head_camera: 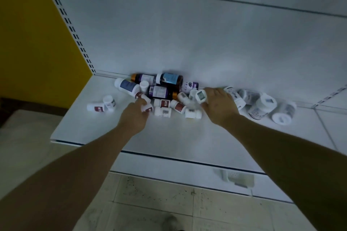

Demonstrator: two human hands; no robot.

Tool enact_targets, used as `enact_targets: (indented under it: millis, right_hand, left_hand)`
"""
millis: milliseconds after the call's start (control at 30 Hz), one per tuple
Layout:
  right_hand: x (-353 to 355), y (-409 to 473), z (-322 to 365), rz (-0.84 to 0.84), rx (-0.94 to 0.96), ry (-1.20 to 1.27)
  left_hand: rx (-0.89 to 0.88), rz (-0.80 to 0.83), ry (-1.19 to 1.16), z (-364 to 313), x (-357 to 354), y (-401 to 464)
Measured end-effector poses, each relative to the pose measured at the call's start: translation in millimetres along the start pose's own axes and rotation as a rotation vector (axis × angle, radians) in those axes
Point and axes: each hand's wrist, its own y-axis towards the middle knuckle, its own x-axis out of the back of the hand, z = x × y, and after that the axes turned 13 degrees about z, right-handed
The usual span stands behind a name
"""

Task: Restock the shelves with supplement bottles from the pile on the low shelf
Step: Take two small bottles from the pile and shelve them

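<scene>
A pile of supplement bottles point(169, 97) lies against the back wall of the low white shelf point(169, 137): several small white ones with red labels and some dark amber ones point(169, 78). My left hand point(136, 115) reaches into the pile's left part and its fingers close round a small white bottle with a red label point(147, 108). My right hand point(219, 106) is at the pile's right part and holds a small white bottle point(201, 95) by its body, cap end towards me. Larger white jars point(262, 106) lie to the right of that hand.
Two small white bottles point(102, 106) lie apart at the left of the shelf. The white back panel point(187, 33) rises behind, with a slotted upright point(71, 28) and a yellow wall at left. Below the shelf edge are tiled floor point(159, 199) and a white plastic part point(238, 177).
</scene>
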Motion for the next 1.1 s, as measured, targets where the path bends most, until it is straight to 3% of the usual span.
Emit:
enact_targets:
  millis: [100, 200, 300, 400, 567, 767, 1000, 1100]
  right_hand:
    - [27.1, -24.0, 15.0, -0.142, -0.034, 0.492]
    - [68.4, -54.3, 46.5, -0.118, -0.178, 1.105]
    - [110.1, -90.4, 85.4, -0.036, -0.283, 1.596]
    - [148.5, -130.6, 126.3, -0.014, -0.265, 1.857]
    - [211.2, -196.2, 179.0, 0.022, -0.096, 2.066]
    - [279.2, -244.6, 203.0, -0.115, 0.128, 1.95]
    - [340.2, -287.4, 191.7, -0.065, 0.345, 2.073]
    - [362.4, -301.3, 178.3, -0.128, 0.412, 2.017]
  left_hand:
    - [0.04, 0.013, -0.482, -21.1, 29.2, -31.1]
    - [0.06, 0.141, -0.877, -50.4, 66.8, -75.3]
    - [0.002, 0.22, -1.001, -79.6, 102.9, -124.2]
    - [-0.096, 0.338, -1.011, -104.0, 135.8, -173.3]
    - [-0.248, 0.386, -1.093, -132.7, 182.3, -241.2]
    - [-0.466, 0.525, -1.259, -171.2, 225.9, -308.3]
    - [-0.598, 0.511, -1.195, -225.8, 251.8, -354.5]
    - [-0.669, 0.476, -1.107, -252.9, 253.6, -364.3]
